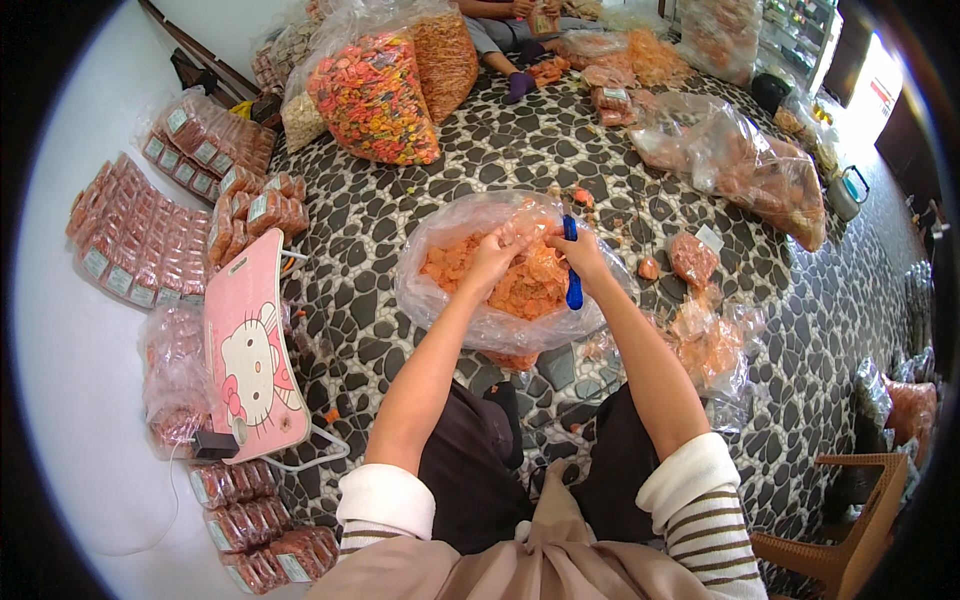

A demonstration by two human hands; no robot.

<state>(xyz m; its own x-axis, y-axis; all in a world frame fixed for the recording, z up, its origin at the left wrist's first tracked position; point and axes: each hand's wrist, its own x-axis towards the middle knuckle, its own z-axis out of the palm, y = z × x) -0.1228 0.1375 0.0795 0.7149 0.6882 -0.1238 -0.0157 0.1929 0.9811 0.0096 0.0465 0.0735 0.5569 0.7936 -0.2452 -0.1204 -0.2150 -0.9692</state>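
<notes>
A large clear plastic bag (440,232) lies wide open on the floor before me, filled with thin orange chips (530,290). Over it, both hands meet at a small clear plastic bag (530,228) with some orange in it. My left hand (492,256) pinches the left side of this small bag. On the opposite side my right hand (583,255) has its fingers curled at the plastic. A long narrow blue object (573,291) runs past the right fingers; its kind is unclear, and the hand covers its middle.
Left stand a pink folding table (255,330) and stacked packed snacks (140,240). A big bag of colourful snacks (375,100) is ahead. Right lie loose plastic packets (710,345), a long filled bag (740,165) and a brown chair (860,520). Another person (510,45) sits at the far side.
</notes>
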